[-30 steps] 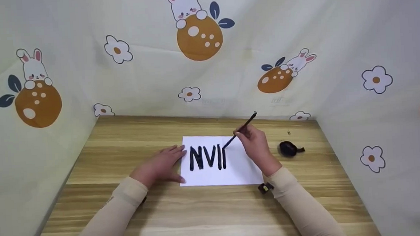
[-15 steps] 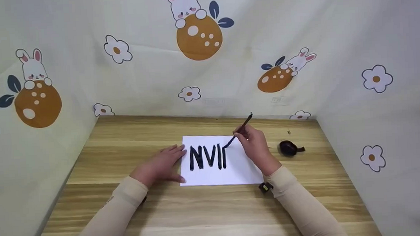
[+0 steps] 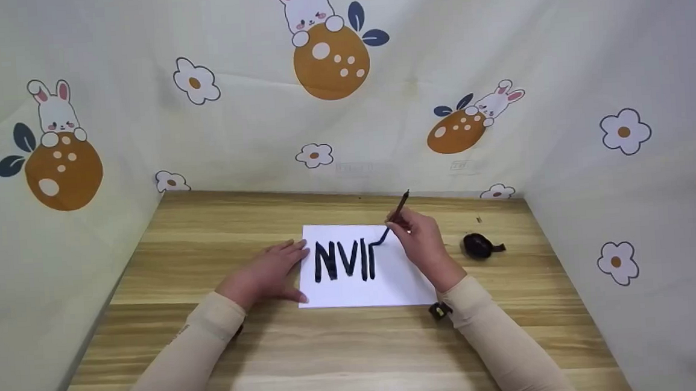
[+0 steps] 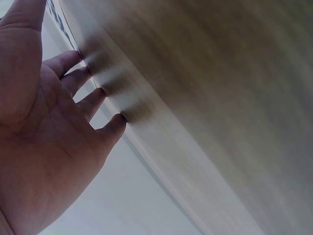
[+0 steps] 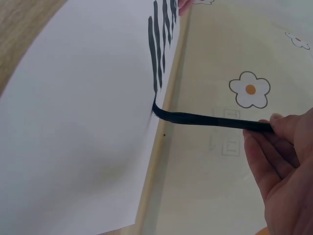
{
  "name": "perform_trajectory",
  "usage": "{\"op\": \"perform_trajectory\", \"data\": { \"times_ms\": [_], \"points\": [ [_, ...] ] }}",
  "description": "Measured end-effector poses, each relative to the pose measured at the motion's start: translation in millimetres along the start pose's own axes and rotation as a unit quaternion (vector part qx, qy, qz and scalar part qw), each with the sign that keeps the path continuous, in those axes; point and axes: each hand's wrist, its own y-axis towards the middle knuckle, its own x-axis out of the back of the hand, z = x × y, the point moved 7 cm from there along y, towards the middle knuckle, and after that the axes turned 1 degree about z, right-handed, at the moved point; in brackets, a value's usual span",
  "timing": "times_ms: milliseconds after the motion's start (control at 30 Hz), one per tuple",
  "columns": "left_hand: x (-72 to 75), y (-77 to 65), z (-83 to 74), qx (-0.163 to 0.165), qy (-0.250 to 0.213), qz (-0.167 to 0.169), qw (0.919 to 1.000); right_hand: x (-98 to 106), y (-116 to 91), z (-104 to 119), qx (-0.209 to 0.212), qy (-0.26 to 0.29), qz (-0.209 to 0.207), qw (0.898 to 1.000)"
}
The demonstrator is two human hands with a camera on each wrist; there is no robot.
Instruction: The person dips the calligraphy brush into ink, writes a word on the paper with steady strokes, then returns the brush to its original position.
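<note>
A white sheet of paper (image 3: pixel 354 293) lies on the wooden table, with thick black strokes (image 3: pixel 347 259) painted on it that look like "NVI" and a further stroke turning right at its top. My right hand (image 3: pixel 425 240) pinches a dark paintbrush (image 5: pixel 215 121) between thumb and fingers. Its bristles bend against the paper at the end of that top stroke, and its handle leans up and to the right. Spread fingers of my left hand (image 3: pixel 266 274) rest along the sheet's left edge. In the left wrist view the left hand's fingertips (image 4: pixel 120 120) press down beside the table surface.
Right of the paper sits a round black object (image 3: pixel 478 246) with a short tail. A small black item (image 3: pixel 439 311) is by the right cuff. Patterned fabric walls (image 3: pixel 247 129) with rabbits, oranges and flowers enclose the back and sides of the table (image 3: pixel 334 359).
The brush tip has drawn a short stroke rightward from the top of the last vertical line. The handle's top end has swung left. My left hand has stayed put.
</note>
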Motion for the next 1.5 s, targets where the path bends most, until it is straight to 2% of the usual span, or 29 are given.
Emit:
{"op": "perform_trajectory", "data": {
  "times_ms": [633, 900, 1500],
  "points": [
    [1.5, -2.0, -1.8, -0.006, -0.008, -0.011, 0.9999, 3.1, -5.5, 2.6, 0.021, -0.041, -0.008, 0.999],
    [-0.1, -0.7, -1.6, 0.002, -0.006, -0.002, 1.0, 4.7, -7.0, 4.8, 0.028, -0.049, -0.01, 0.998],
    [1.3, -0.5, -1.0, -0.001, -0.001, -0.012, 0.9999, 4.7, -11.2, 15.4, 0.042, -0.084, 0.007, 0.996]
  ]
}}
